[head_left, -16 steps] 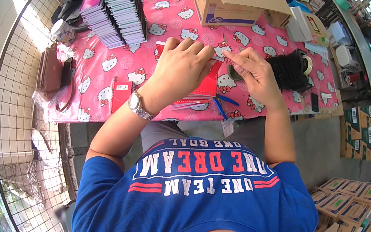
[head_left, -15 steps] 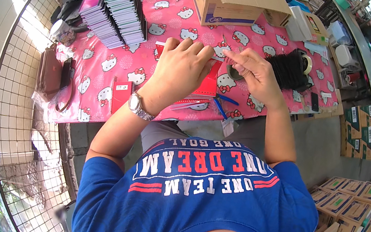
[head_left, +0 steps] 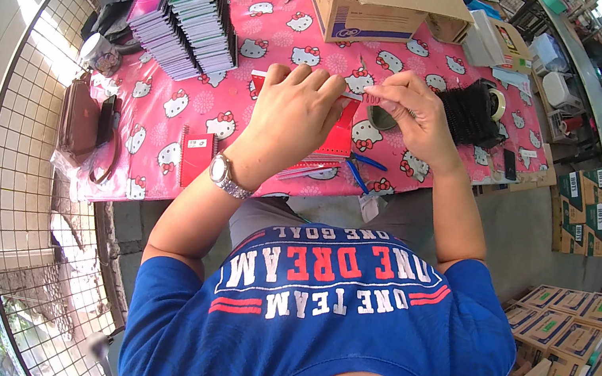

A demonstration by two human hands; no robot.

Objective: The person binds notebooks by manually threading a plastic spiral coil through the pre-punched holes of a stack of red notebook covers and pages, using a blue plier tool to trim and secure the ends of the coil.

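My left hand (head_left: 295, 106) is closed over the far edge of a red notebook (head_left: 338, 138), holding it upright or tilted; its fingers hide much of the cover. Beside the notebook's right end, my right hand (head_left: 418, 120) pinches a thin spiral coil (head_left: 372, 100), partly hidden by the fingers. More red notebooks (head_left: 308, 169) lie beneath, towards me. Blue-handled pliers (head_left: 356, 170) rest just right of them. A dark green round object (head_left: 382, 118) sits partly behind my right hand. Another red notebook (head_left: 195, 157) lies left of my watch.
Two tall stacks of spiral notebooks (head_left: 185, 23) stand at the far left. An open cardboard box (head_left: 370, 21) is at the back. Black spiral coils (head_left: 466, 112) lie in a heap on the right, near a tape roll (head_left: 497, 105) and a phone (head_left: 510, 165). A brown bag (head_left: 80, 118) sits far left.
My right hand has shifted slightly left and up, its fingers more drawn together around the coil. My left hand keeps its hold on the notebook.
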